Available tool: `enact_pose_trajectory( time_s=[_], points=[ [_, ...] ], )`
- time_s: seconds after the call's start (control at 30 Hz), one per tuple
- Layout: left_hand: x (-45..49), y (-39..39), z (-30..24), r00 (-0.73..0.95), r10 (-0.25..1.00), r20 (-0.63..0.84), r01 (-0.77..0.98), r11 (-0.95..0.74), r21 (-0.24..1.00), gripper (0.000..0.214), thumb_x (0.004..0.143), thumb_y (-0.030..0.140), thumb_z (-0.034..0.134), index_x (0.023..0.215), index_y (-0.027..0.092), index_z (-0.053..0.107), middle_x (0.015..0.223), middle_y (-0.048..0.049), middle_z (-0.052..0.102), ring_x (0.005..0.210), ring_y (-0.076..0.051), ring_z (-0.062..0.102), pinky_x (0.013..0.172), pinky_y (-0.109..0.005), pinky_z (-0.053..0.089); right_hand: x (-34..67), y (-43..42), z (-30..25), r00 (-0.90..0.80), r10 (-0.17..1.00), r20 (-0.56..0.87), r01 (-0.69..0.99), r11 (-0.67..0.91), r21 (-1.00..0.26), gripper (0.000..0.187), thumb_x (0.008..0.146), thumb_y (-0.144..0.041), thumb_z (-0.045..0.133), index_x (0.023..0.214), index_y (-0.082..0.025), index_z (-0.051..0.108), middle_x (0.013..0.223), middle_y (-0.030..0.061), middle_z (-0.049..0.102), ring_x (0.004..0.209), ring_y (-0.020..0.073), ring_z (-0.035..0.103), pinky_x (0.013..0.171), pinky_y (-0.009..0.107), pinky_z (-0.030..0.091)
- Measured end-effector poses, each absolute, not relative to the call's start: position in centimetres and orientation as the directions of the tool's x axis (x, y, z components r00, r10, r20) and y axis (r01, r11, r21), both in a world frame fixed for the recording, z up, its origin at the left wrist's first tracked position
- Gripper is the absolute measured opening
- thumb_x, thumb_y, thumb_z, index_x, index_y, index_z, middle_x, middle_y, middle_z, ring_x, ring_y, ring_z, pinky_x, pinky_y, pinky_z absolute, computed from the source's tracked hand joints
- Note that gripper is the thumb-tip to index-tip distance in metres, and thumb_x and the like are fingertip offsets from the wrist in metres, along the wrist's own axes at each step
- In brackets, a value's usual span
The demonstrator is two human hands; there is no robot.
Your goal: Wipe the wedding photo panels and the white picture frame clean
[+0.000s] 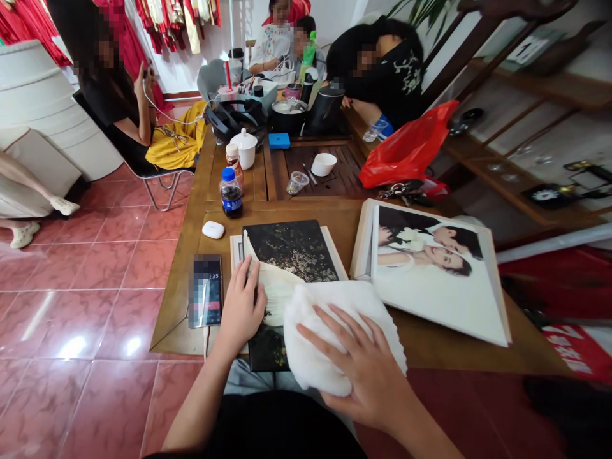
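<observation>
A dark photo panel [291, 248] with a pale, gown-like shape and a spray of light specks lies at the table's front edge. My left hand [243, 303] rests flat on its left side, fingers spread, holding nothing. Over the panel's lower right part is a folded white cloth [310, 312]. My right hand [361, 357] holds this cloth, fingers splayed across its top and thumb at its lower edge. The cloth hides that corner of the panel. Beneath the panel, the edge of a lighter board [336, 252] shows.
To the right lies a photo album [430, 299] with a couple's picture. A phone [205, 293], white earbud case [213, 229] and cola bottle [231, 194] stand left. Farther back are a white cup [324, 164] and red plastic bag [411, 150]. Several people sit around.
</observation>
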State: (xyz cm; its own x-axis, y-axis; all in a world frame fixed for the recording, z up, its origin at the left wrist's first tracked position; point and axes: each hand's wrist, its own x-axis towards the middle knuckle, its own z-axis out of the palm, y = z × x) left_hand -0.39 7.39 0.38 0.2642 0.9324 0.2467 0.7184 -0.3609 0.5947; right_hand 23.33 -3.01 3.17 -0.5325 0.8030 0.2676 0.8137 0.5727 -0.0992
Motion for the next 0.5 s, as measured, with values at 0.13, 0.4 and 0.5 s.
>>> enact_pose_trajectory(
  time_s=[0.13,0.4,0.5],
  points=[
    [-0.5,7.4,0.5,0.276,0.934,0.228,0.726,-0.358,0.587,0.051,0.103,0.021,0.040,0.154,0.018,0.040,0.165,-0.0140,0.036,0.154,-0.030,0.030,0.125,-0.055,0.031,21.5,-2.6,3.4,-0.577,0.775,0.258,0.782,0.615,-0.098,0.090,0.072,-0.059,0.066,0.155,-0.032,0.044,0.159,0.0118,0.046,0.141,0.0410,0.038,0.111,0.058,0.019],
    [-0.5,7.4,0.3,0.282,0.931,0.233,0.735,-0.366,0.571,0.052,0.103,0.021,0.041,0.155,0.019,0.039,0.165,-0.0132,0.036,0.154,-0.030,0.030,0.125,-0.055,0.032,21.5,-0.5,3.2,-0.545,0.813,0.205,0.802,0.577,-0.157,0.088,0.073,-0.055,0.068,0.156,-0.035,0.043,0.161,0.0109,0.043,0.141,0.0410,0.039,0.112,0.058,0.018],
    [-0.6,7.4,0.2,0.288,0.926,0.242,0.741,-0.376,0.556,0.051,0.103,0.021,0.042,0.154,0.018,0.040,0.165,-0.0142,0.037,0.155,-0.031,0.029,0.125,-0.055,0.032,21.9,2.1,3.2,-0.511,0.843,0.166,0.832,0.534,-0.151,0.083,0.078,-0.050,0.068,0.155,-0.034,0.043,0.162,0.0123,0.041,0.142,0.0413,0.038,0.111,0.060,0.022]
  ],
)
